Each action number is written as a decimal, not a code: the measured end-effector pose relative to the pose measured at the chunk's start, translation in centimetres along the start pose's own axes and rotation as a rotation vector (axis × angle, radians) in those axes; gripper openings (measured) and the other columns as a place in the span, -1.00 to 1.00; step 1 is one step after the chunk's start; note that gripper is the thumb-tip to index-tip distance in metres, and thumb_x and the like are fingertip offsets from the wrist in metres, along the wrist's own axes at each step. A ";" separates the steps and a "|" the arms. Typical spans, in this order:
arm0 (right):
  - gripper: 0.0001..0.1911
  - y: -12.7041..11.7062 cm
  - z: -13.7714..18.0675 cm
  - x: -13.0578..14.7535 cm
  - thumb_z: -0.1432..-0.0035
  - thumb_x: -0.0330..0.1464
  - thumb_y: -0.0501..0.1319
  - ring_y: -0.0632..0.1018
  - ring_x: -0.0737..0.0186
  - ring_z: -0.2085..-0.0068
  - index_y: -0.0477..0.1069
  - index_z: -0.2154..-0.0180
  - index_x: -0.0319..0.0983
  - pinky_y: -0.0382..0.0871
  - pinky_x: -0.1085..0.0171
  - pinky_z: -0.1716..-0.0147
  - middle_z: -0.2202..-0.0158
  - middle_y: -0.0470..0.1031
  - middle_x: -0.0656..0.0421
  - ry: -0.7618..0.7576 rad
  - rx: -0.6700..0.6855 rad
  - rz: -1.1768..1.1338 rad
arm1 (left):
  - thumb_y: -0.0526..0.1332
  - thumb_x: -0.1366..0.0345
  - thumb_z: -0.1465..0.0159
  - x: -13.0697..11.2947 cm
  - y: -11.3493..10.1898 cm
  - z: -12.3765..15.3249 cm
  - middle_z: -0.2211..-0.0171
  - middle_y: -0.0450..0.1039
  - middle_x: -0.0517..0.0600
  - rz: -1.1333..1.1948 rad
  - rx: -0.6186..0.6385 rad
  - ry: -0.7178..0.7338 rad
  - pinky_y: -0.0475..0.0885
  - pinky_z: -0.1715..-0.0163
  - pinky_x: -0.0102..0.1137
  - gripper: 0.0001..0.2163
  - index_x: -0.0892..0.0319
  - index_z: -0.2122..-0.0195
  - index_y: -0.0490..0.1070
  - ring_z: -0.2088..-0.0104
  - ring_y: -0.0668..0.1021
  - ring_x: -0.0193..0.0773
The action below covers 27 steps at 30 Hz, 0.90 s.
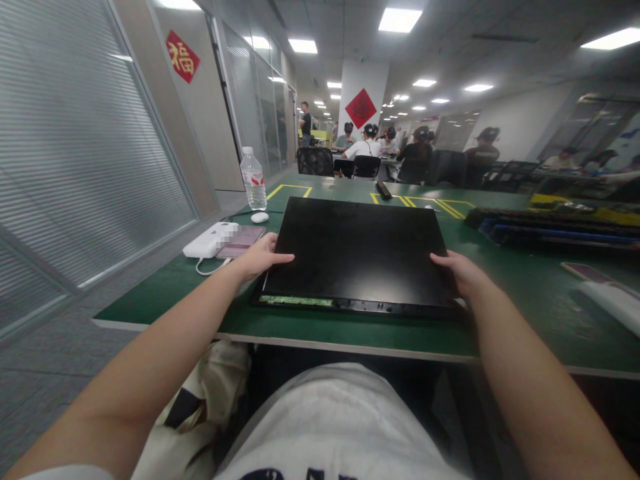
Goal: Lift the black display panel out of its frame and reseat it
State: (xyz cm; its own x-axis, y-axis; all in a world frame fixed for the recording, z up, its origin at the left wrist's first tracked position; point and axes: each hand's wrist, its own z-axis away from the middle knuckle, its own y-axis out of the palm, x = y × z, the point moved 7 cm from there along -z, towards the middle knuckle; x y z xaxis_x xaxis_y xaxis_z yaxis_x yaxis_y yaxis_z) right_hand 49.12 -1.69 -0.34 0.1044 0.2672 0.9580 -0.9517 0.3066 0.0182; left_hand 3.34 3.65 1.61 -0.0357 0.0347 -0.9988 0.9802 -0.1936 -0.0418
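A black monitor panel (363, 253) lies screen up over the green table, in the middle of the head view. Along its near edge shows a green circuit board strip (296, 301) with a dark frame beside it. My left hand (261, 257) grips the panel's left side, thumb on top of the screen and the other fingers mostly hidden at the edge. On the opposite side my right hand (463, 272) holds the right edge the same way, its fingers out of sight beneath. Whether the panel rests fully on the frame, I cannot tell.
Left of the panel are a white power bank (207, 240), a phone (243, 239), a white oval object (259, 217) and a water bottle (253, 181). Dark and blue long parts (545, 228) lie at the right. The green table's (165, 293) near edge borders my lap. Several people sit beyond.
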 end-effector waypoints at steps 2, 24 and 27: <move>-0.75 0.0 0.0 0.0 0.00 -0.44 0.32 0.61 0.09 0.45 0.44 0.22 -0.13 0.53 0.10 0.40 0.44 0.60 0.14 -0.011 -0.009 0.005 | 0.63 0.33 0.24 0.0 0.0 0.0 0.28 0.67 -0.02 0.000 -0.001 0.001 0.56 0.03 0.00 -0.42 0.12 0.25 0.35 0.12 0.70 0.04; -0.82 -0.6 -0.4 0.2 0.06 -0.45 0.38 0.60 0.09 0.48 0.51 0.32 -0.18 0.52 0.14 0.49 0.46 0.61 0.11 -0.087 -0.095 0.017 | 0.64 0.34 0.28 -0.3 -0.4 -0.3 0.32 0.65 -0.06 -0.055 -0.026 0.037 0.59 0.08 -0.02 -0.40 0.12 0.27 0.36 0.13 0.69 0.05; -0.78 -1.0 -0.5 0.6 0.09 -0.50 0.39 0.63 0.12 0.44 0.55 0.32 -0.19 0.54 0.18 0.45 0.44 0.63 0.12 -0.145 -0.125 0.009 | 0.64 0.32 0.28 -0.3 -0.5 -0.3 0.32 0.64 -0.06 -0.066 -0.031 0.038 0.58 0.07 -0.01 -0.41 0.12 0.27 0.36 0.14 0.69 0.05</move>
State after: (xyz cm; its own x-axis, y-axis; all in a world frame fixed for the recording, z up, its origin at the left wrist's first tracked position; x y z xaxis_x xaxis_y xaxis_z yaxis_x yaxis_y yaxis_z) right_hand 50.29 -1.35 0.08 0.0442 0.1387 0.9893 -0.9082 0.4181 -0.0181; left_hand 2.87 4.04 1.91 -0.0934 0.0834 -0.9921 0.9816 -0.1590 -0.1058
